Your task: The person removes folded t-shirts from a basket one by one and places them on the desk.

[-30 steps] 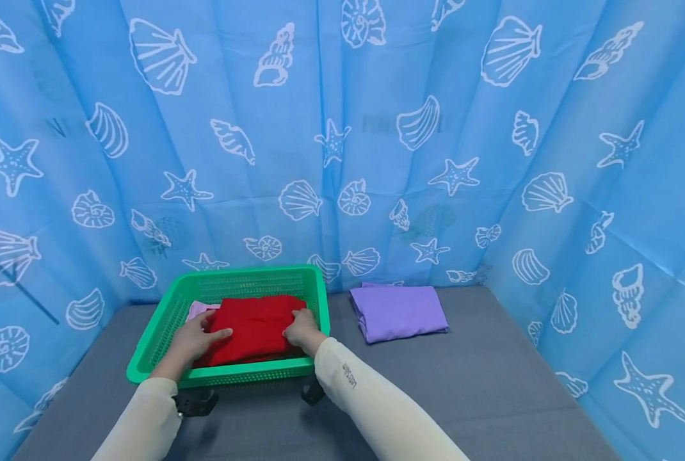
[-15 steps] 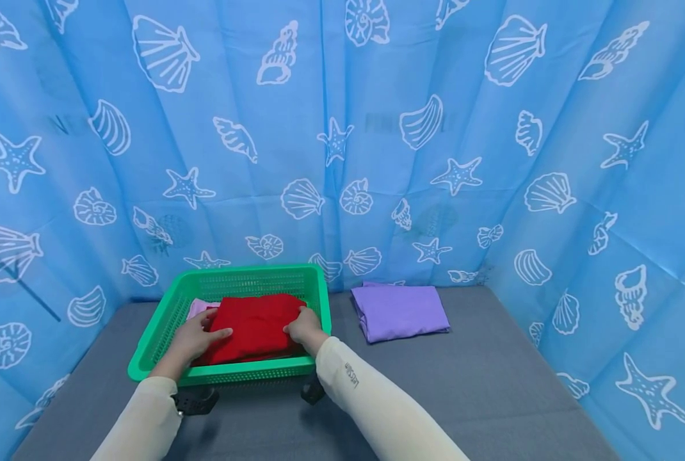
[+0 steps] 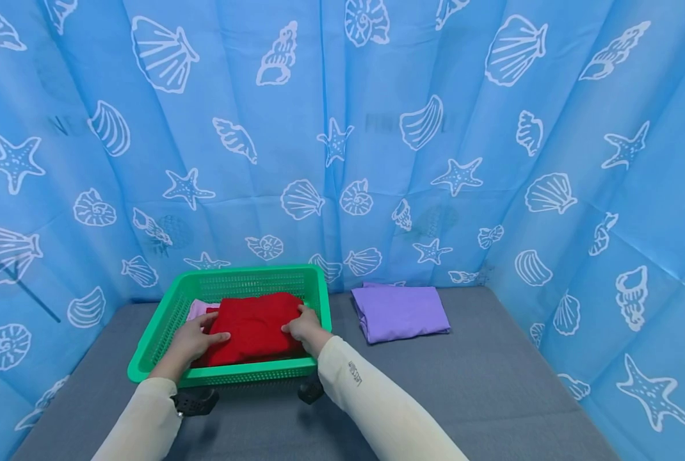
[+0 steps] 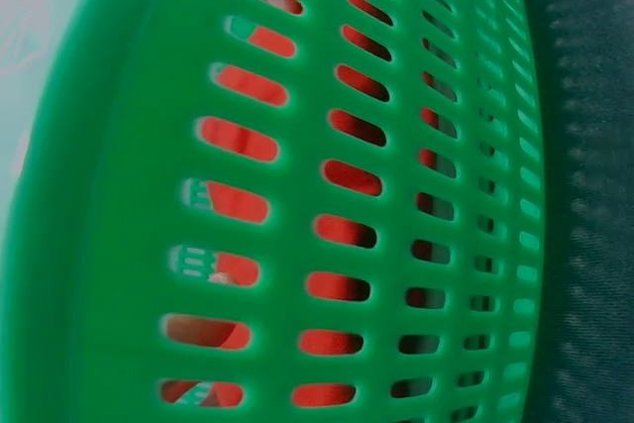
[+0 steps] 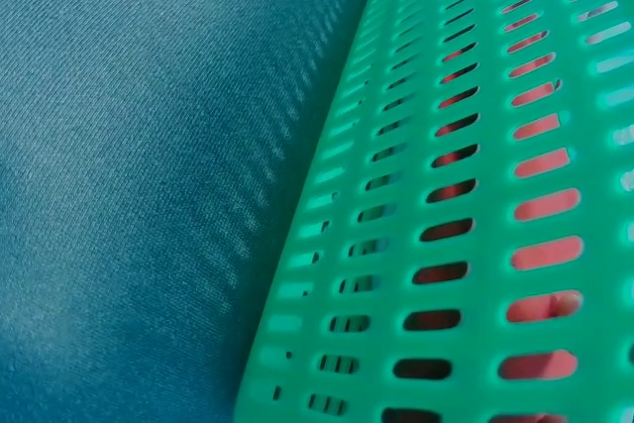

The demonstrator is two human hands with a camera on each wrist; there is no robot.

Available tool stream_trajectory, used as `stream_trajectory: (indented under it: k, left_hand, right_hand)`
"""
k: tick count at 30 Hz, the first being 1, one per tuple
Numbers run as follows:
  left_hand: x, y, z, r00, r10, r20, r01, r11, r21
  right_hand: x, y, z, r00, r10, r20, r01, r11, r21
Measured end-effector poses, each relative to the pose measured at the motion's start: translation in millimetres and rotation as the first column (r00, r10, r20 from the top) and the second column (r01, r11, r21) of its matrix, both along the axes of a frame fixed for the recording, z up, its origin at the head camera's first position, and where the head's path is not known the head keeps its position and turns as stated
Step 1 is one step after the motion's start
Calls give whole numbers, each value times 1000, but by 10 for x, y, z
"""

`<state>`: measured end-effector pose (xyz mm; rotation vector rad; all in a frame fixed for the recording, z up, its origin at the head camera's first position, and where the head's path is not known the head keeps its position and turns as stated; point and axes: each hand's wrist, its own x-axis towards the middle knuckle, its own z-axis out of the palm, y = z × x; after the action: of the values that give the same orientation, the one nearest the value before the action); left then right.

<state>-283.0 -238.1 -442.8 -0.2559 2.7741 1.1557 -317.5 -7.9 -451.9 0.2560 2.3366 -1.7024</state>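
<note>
A folded red cloth lies in a green plastic basket. My left hand holds its left side, thumb lying over the top and fingers along the left edge. At the cloth's right edge, my right hand grips it, with the thumb on top and the other fingers partly hidden. Part of a pink cloth shows behind the left hand. Both wrist views mostly face the slotted basket wall, with red fabric behind the holes; the hands are largely hidden there.
A folded purple cloth lies on the grey table covering, right of the basket. Behind and at both sides hangs a blue curtain with white shell and starfish prints. The basket's front rim runs under both wrists.
The right edge of the red cloth has shifted slightly left together with my right hand. My left hand has barely moved. Basket and purple cloth stay in place.
</note>
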Motion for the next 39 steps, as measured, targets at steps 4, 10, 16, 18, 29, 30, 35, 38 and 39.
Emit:
stream_trajectory:
  k: [4,10,16,18,29,30,35,38,39]
  left_hand:
    - [-2,-6,0,1000,10,25,-11,999,35]
    - [-14,5,14,999,22,37,-23,999,41]
    - [-38,8,2,998,26,50,-29,998,60]
    - [-44,5,-3,999,18,51,-21,998,63]
    - [-102,-20,-18,998,10,70,-15,998,69]
    - [-107,-20,-21,998,13,67,-17,997,69]
    - [-125,-23,-34,999,15,44,-16,999,28]
    - [-136,-23,-33,999,19,39,-19,1000,-5]
    - [-139,-19,-27,999,22,40,-22,1000,-10]
  right_hand:
    - [-6,-11,-2,1000,-16,-2,16,1000,-2]
    - [15,-10,13,1000,-17,-26,17,1000,-23]
    - [60,18,50,999,-10,-48,5,996,-86]
    - [69,27,59,999,-8,-47,2,994,-110]
    - [81,37,77,999,-10,-48,3,990,-143]
    - [79,35,75,999,-11,-49,4,990,-141]
    - [58,27,51,999,-13,-47,6,989,-148]
    - [45,30,46,999,-13,-39,7,987,-162]
    - [43,33,48,999,-13,-38,7,986,-165]
